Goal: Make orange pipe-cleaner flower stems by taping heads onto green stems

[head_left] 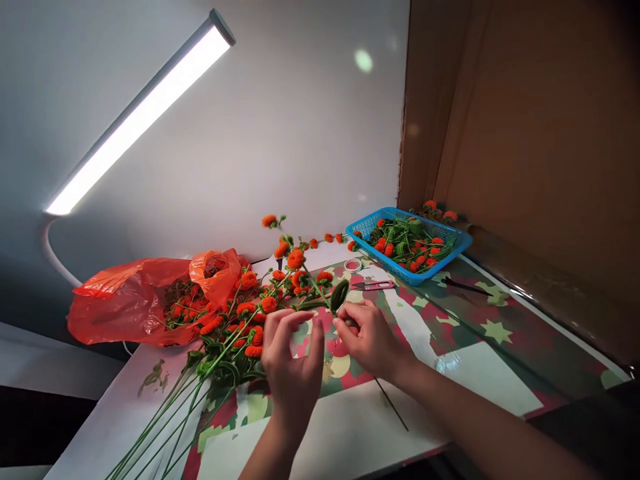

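My right hand (367,337) pinches the stem of a fuzzy flower stem, which looks like pipe cleaner work, with orange blooms (296,259) and a dark green leaf (339,295). Its upper part leans up and left; the thin lower stem (393,405) comes out below the hand. My left hand (295,357) is just to the left, fingers curved and thumb apart, with nothing visible between them. Beside and behind it lies a bunch of similar orange flowers (255,335), their long green stems (187,407) running toward the front left.
An orange plastic bag (130,293) with more flowers lies at left. A blue basket (410,275) of orange and green pieces stands at back right. Thread snips (373,285), a tape roll (353,265) and a dark slender tool (467,287) lie nearby. A lit lamp (145,113) hangs overhead.
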`<state>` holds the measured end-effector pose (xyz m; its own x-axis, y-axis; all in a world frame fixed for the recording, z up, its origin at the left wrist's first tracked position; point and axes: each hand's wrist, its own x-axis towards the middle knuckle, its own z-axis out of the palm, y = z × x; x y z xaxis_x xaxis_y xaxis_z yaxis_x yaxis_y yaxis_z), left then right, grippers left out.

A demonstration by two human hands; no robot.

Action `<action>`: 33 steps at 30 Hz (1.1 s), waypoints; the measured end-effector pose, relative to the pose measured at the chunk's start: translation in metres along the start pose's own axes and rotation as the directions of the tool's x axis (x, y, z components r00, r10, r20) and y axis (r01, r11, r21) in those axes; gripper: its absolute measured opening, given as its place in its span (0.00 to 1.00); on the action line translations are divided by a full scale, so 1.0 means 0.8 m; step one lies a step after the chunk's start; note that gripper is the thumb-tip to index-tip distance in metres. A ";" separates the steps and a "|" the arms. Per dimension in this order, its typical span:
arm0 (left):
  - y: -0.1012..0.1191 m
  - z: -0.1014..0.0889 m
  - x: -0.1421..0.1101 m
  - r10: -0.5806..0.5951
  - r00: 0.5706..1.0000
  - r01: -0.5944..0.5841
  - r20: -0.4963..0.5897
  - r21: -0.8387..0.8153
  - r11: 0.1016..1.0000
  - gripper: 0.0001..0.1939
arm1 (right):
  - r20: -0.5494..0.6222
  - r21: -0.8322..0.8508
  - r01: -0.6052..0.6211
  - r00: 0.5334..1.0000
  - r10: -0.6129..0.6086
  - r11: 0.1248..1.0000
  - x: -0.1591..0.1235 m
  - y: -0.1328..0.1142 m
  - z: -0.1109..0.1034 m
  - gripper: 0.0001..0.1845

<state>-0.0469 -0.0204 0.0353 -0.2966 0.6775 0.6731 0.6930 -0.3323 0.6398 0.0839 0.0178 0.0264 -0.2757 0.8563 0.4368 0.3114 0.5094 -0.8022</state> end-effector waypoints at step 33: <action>-0.031 0.055 0.000 -0.357 0.700 0.714 0.618 -0.612 0.341 0.10 | -0.170 0.246 -0.204 0.953 0.250 0.948 -0.004 0.006 0.021 0.09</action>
<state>-0.0355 0.0169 0.0031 -0.0484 0.9987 0.0139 -0.3772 -0.0311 0.9256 0.0709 0.0160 0.0141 -0.0307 0.9579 0.2853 0.1277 0.2869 -0.9494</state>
